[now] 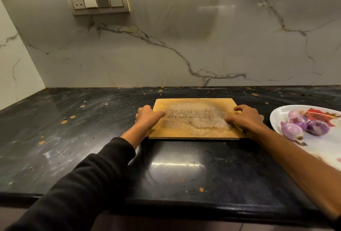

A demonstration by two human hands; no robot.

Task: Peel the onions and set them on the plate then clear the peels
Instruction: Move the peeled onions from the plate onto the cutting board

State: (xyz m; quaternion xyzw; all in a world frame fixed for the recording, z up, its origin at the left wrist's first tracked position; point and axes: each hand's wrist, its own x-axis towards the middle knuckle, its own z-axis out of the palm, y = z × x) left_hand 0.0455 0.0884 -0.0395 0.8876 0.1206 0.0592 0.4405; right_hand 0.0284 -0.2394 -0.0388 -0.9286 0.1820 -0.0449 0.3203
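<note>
both hands' fingers, left hand (148,118) and right hand (245,117), curled, gripping the cutting board (193,120) edges

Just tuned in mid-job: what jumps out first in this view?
Both hands grip the wooden cutting board at mid-counter, the left hand on its left edge and the right hand on its right edge. At the far right, peeled purple onions sit on a white plate.

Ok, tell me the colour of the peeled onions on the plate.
Pale purple onions, clearest in the head view.
</note>
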